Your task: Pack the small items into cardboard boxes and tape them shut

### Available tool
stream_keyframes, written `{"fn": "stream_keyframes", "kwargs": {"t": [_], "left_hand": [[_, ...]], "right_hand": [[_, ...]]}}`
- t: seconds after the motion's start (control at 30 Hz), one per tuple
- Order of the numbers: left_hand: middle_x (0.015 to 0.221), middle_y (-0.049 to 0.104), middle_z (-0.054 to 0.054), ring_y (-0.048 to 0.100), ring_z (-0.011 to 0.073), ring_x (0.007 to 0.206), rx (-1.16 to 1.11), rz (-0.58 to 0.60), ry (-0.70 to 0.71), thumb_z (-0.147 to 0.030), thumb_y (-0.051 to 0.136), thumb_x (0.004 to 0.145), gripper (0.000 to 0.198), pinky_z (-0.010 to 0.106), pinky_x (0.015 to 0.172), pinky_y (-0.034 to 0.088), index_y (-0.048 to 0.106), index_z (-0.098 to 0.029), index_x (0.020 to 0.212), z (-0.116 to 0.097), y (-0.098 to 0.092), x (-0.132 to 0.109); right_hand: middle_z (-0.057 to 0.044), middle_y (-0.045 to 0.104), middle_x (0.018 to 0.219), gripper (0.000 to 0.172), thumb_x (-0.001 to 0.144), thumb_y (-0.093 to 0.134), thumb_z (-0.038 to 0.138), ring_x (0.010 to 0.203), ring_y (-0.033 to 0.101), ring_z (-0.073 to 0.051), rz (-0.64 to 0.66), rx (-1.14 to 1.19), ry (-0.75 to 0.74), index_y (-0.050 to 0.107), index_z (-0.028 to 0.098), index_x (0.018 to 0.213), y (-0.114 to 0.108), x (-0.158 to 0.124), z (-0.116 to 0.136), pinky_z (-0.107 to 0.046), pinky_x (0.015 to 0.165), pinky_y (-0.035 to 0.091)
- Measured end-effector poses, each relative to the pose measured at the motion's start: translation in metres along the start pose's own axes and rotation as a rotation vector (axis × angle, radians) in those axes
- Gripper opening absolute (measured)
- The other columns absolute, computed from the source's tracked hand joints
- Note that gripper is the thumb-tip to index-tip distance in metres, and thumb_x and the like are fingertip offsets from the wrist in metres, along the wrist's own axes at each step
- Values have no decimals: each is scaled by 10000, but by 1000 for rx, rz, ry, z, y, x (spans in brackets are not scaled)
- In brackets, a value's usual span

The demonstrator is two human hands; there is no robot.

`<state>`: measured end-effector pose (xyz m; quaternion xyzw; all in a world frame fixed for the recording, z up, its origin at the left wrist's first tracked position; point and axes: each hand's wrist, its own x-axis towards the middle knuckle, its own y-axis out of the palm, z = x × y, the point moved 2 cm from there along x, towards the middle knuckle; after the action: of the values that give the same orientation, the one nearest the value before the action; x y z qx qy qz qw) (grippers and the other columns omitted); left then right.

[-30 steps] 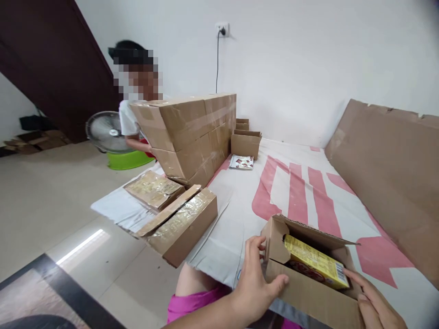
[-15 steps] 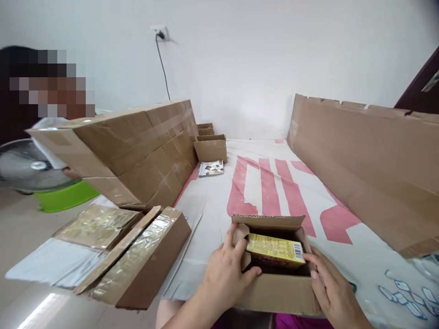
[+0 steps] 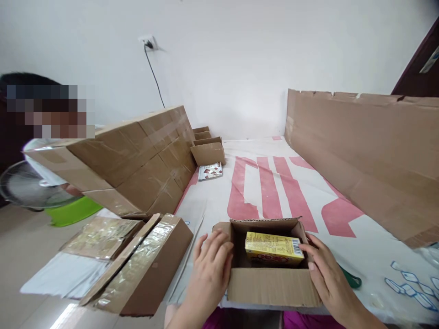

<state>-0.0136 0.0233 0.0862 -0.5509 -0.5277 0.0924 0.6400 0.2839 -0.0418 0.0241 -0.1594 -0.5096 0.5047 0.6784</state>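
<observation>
An open cardboard box [image 3: 270,287] sits in front of me at the near edge of the table. Inside lies a yellow carton [image 3: 272,244] with a barcode at its right end. My left hand [image 3: 211,262] curls its fingers over the box's left side flap [image 3: 223,225], which is folded outward; the thumb is mostly hidden. My right hand [image 3: 325,269] grips the right wall of the box, fingertips over its rim near the carton's barcode end. Beside the right hand, a dark green object [image 3: 350,277] is partly hidden.
A long cardboard partition [image 3: 137,160] stands left, another [image 3: 360,160] right. Small open boxes [image 3: 208,151] and a white packet [image 3: 210,171] lie along the left partition. Nearer are a taped carton [image 3: 151,265] and a green basin [image 3: 73,211]. A person [image 3: 34,151] is at far left.
My left hand has moved left and swung the box's left flap from inward to outward. My right hand stays on the right wall. More of the green object shows, and the view has shifted slightly.
</observation>
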Motion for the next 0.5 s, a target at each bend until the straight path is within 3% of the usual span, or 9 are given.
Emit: {"fn": "stream_keyframes", "kwargs": {"t": [0.07,0.13,0.17,0.23,0.3,0.4,0.5], "left_hand": [[1198,664,77,580,219,1166,4,105,95,-108,390,942,314,492,1125,256,624,-234,1107,-3,2,6],[1391,544,120,537,258,1233,18,196,139,-278,433,973,319,477,1090,331,575,-223,1253,1,6,10],[1479,443,146,490,295,1281,20,235,150,-417,488,946,438,476,1057,378,523,-213,1332,4,9,13],[1558,289,182,418,367,1322,-6,315,144,-664,582,789,816,500,1018,422,421,-190,1434,11,14,18],[1568,252,195,434,409,1275,-55,403,104,-785,637,612,1020,551,1007,422,454,-189,1419,15,20,24],[1579,231,163,430,447,1236,-106,497,33,-803,709,471,920,615,984,416,663,-221,1182,13,26,27],[1603,165,114,266,506,1353,-129,509,-4,-736,765,488,658,664,1022,359,720,-205,874,9,32,22]], "right_hand": [[-122,435,1408,349,941,385,247,1312,436,-278,-14,-17,-27,502,236,1270,-1,0,1,-452,987,488],[-116,432,1411,342,927,410,243,1336,394,-301,-31,-43,-67,516,239,1252,-4,4,2,-490,1001,465],[-113,442,1406,328,918,431,242,1341,384,-310,-43,-55,-89,529,239,1231,-7,7,3,-504,1009,453],[-107,491,1366,296,904,467,219,1314,417,-300,-43,-60,-132,548,236,1188,-13,19,5,-492,1015,448],[-97,573,1276,285,896,491,187,1224,509,-266,14,-50,-168,552,228,1171,-17,35,10,-446,986,474],[-76,663,1149,317,846,614,198,1057,604,-252,203,-82,-184,576,220,1160,-14,62,19,-418,900,514],[-75,695,1057,401,703,793,249,987,607,-290,346,-168,-150,641,211,1071,-6,82,25,-456,864,505]]}}
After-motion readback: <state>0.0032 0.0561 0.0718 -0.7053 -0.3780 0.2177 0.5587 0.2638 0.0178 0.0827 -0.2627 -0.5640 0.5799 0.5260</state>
